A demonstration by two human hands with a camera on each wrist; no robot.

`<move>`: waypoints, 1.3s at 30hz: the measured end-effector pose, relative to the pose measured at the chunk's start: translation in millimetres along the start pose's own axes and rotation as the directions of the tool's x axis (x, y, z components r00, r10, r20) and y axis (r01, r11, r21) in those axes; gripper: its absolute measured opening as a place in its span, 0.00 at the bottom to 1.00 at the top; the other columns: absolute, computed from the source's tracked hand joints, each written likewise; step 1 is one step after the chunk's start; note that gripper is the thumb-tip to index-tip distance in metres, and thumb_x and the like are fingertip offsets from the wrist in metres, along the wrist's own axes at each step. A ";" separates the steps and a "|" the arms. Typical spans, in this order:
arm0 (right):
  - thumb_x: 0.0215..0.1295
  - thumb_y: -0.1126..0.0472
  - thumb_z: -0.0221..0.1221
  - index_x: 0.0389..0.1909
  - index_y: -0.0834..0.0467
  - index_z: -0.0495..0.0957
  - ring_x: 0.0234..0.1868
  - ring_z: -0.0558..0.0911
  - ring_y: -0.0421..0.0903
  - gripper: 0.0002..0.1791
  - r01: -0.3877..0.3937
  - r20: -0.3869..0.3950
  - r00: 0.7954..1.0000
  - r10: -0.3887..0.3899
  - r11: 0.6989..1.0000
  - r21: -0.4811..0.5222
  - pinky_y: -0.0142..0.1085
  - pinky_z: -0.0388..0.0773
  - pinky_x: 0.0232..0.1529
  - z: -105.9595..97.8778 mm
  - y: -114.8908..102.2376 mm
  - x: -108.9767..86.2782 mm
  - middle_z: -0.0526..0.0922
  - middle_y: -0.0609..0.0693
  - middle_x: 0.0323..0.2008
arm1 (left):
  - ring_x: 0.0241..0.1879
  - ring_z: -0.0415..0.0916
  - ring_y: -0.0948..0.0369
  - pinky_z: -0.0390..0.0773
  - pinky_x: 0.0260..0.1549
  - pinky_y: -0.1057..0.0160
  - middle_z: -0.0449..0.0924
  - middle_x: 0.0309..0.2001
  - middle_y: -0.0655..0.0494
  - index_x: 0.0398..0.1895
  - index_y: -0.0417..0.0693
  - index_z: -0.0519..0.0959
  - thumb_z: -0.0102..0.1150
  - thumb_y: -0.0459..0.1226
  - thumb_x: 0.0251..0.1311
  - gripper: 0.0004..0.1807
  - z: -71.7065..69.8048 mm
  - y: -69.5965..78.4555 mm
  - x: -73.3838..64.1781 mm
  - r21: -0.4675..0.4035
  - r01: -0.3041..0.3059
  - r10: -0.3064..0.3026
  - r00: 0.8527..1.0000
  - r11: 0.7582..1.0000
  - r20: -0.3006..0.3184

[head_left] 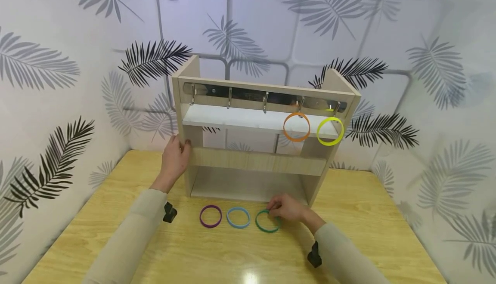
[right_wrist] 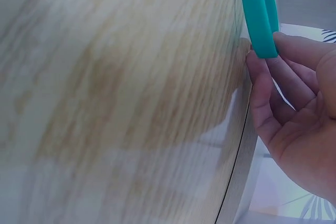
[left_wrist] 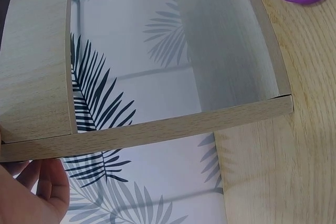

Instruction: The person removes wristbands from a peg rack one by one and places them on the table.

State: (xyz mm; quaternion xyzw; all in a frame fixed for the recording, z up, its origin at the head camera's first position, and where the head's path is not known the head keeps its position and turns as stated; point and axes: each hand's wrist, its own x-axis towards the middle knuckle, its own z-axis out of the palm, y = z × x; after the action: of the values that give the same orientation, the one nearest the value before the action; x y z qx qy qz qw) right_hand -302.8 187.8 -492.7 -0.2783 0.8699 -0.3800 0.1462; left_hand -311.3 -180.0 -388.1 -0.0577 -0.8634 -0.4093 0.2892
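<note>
My right hand [head_left: 290, 208] pinches the edge of a green silicone wristband [head_left: 267, 231] at the table. In the right wrist view the green wristband [right_wrist: 257, 14] sits between thumb and fingertips. My left hand [head_left: 174, 159] grips the left side panel of a small wooden shelf [head_left: 255, 161]; part of its fingers is hidden behind the panel. A purple wristband [head_left: 210, 226] and a light blue wristband [head_left: 238, 226] lie in a row left of the green one. From the shelf's right-hand hooks hang an orange wristband [head_left: 296, 140] and a yellow wristband [head_left: 330, 143].
A metal hook rail [head_left: 248, 96] runs across the shelf's upper front, its three left hooks bare. The shelf stands on a wooden table [head_left: 201, 258]. Behind and beside it rise walls [head_left: 263, 21] with a leaf pattern.
</note>
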 end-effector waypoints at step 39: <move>0.60 0.60 0.63 0.37 0.52 0.82 0.34 0.80 0.36 0.05 0.177 -0.125 0.969 -0.212 0.953 -0.247 0.32 0.77 0.34 -45.9 -91.3 -47.0 0.82 0.40 0.32 | 0.43 0.73 0.41 0.74 0.40 0.44 0.72 0.45 0.34 0.56 0.27 0.68 0.42 0.38 0.69 0.22 -0.6 3.0 1.4 0.008 0.013 -0.013 1.000 1.000 0.007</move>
State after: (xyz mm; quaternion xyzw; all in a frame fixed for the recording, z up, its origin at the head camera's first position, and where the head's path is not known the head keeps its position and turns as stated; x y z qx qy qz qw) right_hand -252.4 191.5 -392.2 -0.3486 0.8854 -0.3073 0.0086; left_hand -311.2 -178.7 -385.0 -0.0523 -0.8663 -0.4078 0.2837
